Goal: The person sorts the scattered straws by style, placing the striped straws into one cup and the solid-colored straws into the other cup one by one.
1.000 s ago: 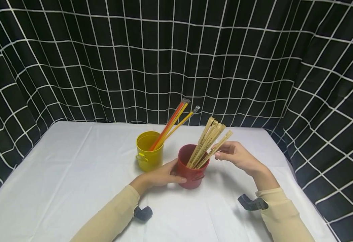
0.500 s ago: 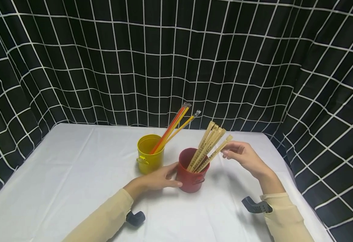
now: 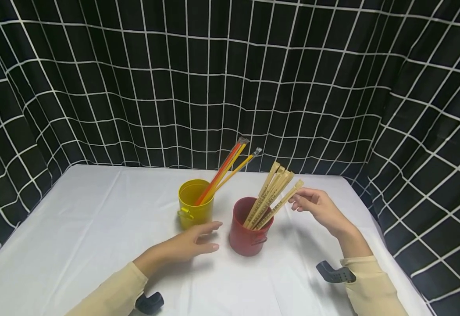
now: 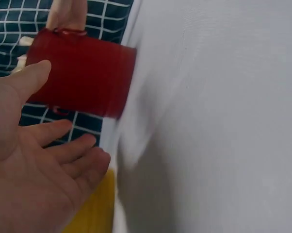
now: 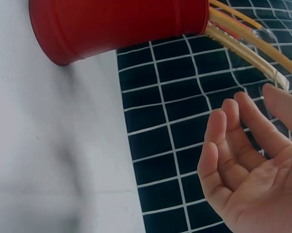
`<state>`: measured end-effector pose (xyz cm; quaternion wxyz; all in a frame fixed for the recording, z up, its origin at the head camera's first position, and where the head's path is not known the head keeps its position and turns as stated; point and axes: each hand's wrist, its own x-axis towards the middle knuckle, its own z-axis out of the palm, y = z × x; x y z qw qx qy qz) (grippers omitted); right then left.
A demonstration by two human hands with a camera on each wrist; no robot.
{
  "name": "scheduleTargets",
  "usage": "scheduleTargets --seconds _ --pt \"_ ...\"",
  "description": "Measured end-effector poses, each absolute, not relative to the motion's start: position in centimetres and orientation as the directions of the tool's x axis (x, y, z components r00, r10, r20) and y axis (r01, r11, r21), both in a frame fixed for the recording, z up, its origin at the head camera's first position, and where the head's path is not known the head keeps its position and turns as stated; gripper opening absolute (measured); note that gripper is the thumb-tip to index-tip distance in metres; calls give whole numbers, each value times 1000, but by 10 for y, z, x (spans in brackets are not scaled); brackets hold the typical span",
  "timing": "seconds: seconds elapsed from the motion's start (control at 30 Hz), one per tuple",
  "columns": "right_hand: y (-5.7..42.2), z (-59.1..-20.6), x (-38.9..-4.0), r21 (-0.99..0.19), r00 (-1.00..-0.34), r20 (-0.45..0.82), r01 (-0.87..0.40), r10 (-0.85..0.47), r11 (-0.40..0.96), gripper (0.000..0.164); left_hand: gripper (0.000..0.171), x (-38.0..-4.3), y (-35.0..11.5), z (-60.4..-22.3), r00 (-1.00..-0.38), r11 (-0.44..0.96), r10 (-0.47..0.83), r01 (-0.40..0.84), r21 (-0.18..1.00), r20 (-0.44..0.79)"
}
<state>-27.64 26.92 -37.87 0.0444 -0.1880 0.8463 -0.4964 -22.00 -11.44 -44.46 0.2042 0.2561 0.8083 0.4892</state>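
A small red bucket (image 3: 247, 243) stands upright on the white table, with several paper-wrapped chopsticks (image 3: 267, 199) leaning right out of it. My left hand (image 3: 188, 243) is just left of the bucket, fingers and thumb spread and apart from it. In the left wrist view, the left palm (image 4: 44, 165) shows with nothing in it. On the other side, my right hand (image 3: 318, 208) has its fingertips beside the upper end of the rightmost chopstick. In the right wrist view, the fingers (image 5: 216, 128) are loosely bent, with a gap between thumb and index finger.
A yellow bucket (image 3: 190, 215) stands behind the left hand, holding orange and yellow sticks (image 3: 222, 171) with shiny clear-wrapped ends that lean right. Behind the white-covered table (image 3: 103, 219) hangs a black curtain (image 3: 198, 79) with a white grid.
My left hand has let go of the red bucket and drawn back to the left. My right hand has shifted slightly right, from lower on the rightmost chopstick to near its tip.
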Motion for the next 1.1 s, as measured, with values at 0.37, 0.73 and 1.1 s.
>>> scheduleTargets --seconds 0.37,0.73,1.1 --pt "281 -373 -280 -837 -923 159 -314 -350 448 39 60 -206 -157 -427 -821 380 570 310 872 43" --pt "280 -374 -296 -802 -932 206 -335 -299 495 37 57 -208 -207 -397 -897 346 435 247 905 78" --pt "268 -376 -304 -741 -926 345 -370 -154 561 29 50 -245 -226 -380 -961 355 170 267 896 219"
